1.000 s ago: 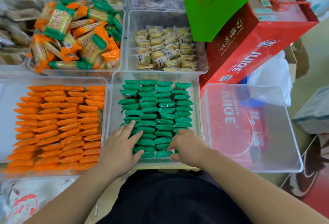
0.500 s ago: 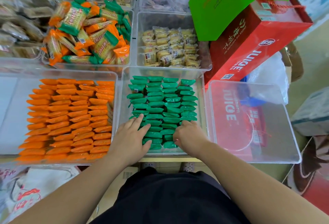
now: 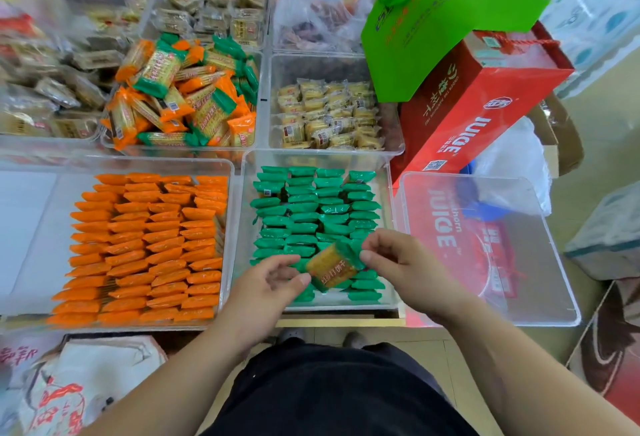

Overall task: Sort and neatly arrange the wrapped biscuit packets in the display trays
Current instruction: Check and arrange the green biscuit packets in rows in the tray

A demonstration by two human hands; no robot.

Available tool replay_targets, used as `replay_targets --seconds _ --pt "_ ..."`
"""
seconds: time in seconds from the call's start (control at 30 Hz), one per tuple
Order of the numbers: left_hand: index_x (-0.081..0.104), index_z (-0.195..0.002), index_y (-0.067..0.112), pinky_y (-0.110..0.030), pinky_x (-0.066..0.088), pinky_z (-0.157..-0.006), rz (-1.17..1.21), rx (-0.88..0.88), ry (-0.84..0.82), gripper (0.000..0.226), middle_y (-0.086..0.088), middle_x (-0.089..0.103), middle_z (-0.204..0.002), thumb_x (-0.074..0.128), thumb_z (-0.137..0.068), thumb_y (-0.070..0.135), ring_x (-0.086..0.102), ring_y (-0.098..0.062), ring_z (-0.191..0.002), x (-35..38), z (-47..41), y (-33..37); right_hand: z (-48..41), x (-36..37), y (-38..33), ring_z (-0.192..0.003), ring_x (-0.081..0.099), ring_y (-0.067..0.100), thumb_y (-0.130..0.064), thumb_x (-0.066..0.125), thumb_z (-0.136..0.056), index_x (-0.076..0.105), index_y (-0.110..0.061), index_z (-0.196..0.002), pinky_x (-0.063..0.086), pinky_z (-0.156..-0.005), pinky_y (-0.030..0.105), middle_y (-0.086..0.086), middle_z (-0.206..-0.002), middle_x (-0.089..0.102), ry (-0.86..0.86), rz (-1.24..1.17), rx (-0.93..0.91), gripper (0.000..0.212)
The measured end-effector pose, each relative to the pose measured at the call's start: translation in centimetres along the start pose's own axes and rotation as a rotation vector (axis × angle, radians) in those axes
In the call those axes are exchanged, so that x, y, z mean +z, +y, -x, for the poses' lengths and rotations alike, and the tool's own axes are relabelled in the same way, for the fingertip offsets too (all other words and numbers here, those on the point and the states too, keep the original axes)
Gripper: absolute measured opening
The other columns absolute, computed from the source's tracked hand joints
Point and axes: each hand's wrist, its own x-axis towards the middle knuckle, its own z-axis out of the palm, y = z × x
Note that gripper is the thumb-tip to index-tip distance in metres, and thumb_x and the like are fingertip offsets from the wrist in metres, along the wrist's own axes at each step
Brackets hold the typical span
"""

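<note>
both hands, left hand (image 3: 264, 282) and right hand (image 3: 401, 266), pinch opposite ends of one green-wrapped biscuit packet (image 3: 333, 266) above the green tray (image 3: 388, 172), lower centre of frame.

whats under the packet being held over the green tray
Rows of green packets in the clear tray, with bare tray floor at the near edge. The ones directly beneath are hidden by the held packet, the left hand and the right hand.

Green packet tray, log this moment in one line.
left hand holds green-ended biscuit packet | right hand pinches other end | held above green-packet tray
</note>
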Motion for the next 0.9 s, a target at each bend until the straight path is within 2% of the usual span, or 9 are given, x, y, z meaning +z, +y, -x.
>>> replay_targets --seconds 0.1,0.23,0.33,0.37,0.43,0.47,0.57,0.73,0.9 --pt "0.07 -0.112 0.021 -0.032 0.059 -0.082 0.295 -0.001 0.029 0.021 -0.001 0.076 -0.099 0.066 -0.093 0.013 0.071 -0.015 -0.094 0.9 1.5 2.7 1.5 -0.5 -1.1 -0.075 0.062 0.004 -0.009 0.056 -0.1 0.064 -0.012 -0.088 0.046 -0.072 0.026 -0.006 -0.077 0.067 0.006 -0.275 0.035 0.015" --pt "0.074 -0.103 0.013 -0.023 0.058 -0.072 0.427 0.035 0.119 0.018 -0.001 0.077 -0.097 0.068 -0.088 0.004 0.072 -0.013 -0.091 1.9 2.4 5.4 2.1 -0.9 -0.6 -0.078 0.066 0.011 -0.01 0.054 -0.101 0.068 -0.003 -0.097 0.047 -0.076 0.033 0.005 -0.086 0.072 0.077 -0.453 0.071 0.016" --pt "0.077 -0.1 0.017 -0.022 0.057 -0.072 0.373 0.047 0.131 0.019 -0.002 0.077 -0.098 0.072 -0.085 0.006 0.072 -0.014 -0.092 2.6 2.8 6.6 2.5 -1.6 -0.3 -0.078 0.067 0.014 -0.028 0.065 -0.09 0.073 -0.005 -0.103 0.051 -0.071 0.029 0.01 -0.093 0.075 0.182 -0.569 0.061 0.028" --pt "0.078 -0.099 0.02 -0.026 0.058 -0.075 0.364 0.044 0.134 0.02 -0.002 0.077 -0.098 0.073 -0.083 0.009 0.072 -0.015 -0.093 2.9 2.9 6.9 2.7 -2.0 -0.3 -0.077 0.067 0.013 -0.032 0.068 -0.085 0.074 -0.007 -0.103 0.052 -0.068 0.026 0.009 -0.092 0.076 0.202 -0.562 0.049 0.031" --pt "0.079 -0.097 0.023 -0.032 0.059 -0.077 0.384 0.042 0.138 0.023 -0.003 0.077 -0.1 0.075 -0.075 0.018 0.073 -0.017 -0.094 3.6 3.2 7.4 2.9 -2.7 -0.1 -0.072 0.065 0.014 -0.023 0.072 -0.087 0.076 -0.008 -0.094 0.053 -0.064 0.025 0.008 -0.083 0.075 0.23 -0.516 0.021 0.017" --pt "0.079 -0.097 0.023 -0.031 0.058 -0.074 0.404 0.046 0.145 0.026 -0.003 0.077 -0.101 0.075 -0.071 0.021 0.073 -0.018 -0.093 4.0 3.4 7.7 3.0 -3.1 0.0 -0.069 0.063 0.014 -0.016 0.07 -0.09 0.077 -0.009 -0.088 0.053 -0.063 0.026 0.008 -0.079 0.074 0.238 -0.511 0.015 0.01" --pt "0.074 -0.1 0.011 -0.027 0.057 -0.06 0.527 0.064 0.196 0.034 -0.008 0.077 -0.098 0.074 -0.067 0.016 0.073 -0.02 -0.084 5.4 3.8 8.4 3.5 -4.1 0.6 -0.066 0.061 0.014 -0.008 0.065 -0.094 0.074 -0.007 -0.081 0.052 -0.062 0.024 0.006 -0.074 0.072 0.249 -0.585 0.021 0.016" --pt "0.07 -0.093 0.005 -0.033 0.055 -0.066 0.639 0.07 0.272 0.028 -0.013 0.076 -0.096 0.073 -0.066 0.009 0.071 -0.023 -0.08 7.4 4.3 9.1 4.5 -5.8 1.6 -0.07 0.057 0.014 -0.017 0.065 -0.087 0.07 -0.019 -0.067 0.048 -0.066 0.026 0.005 -0.078 0.068 0.088 -0.831 0.025 0.021" --pt "0.069 -0.084 0.002 -0.046 0.047 -0.077 0.649 0.027 0.24 0.021 -0.026 0.071 -0.101 0.073 -0.066 0.011 0.06 -0.035 -0.088 8.4 5.5 9.7 5.0 -6.1 3.1 -0.064 0.057 0.014 -0.014 0.06 -0.084 0.071 -0.014 -0.066 0.047 -0.061 0.025 0.01 -0.084 0.07 -0.125 -1.249 0.237 0.021"
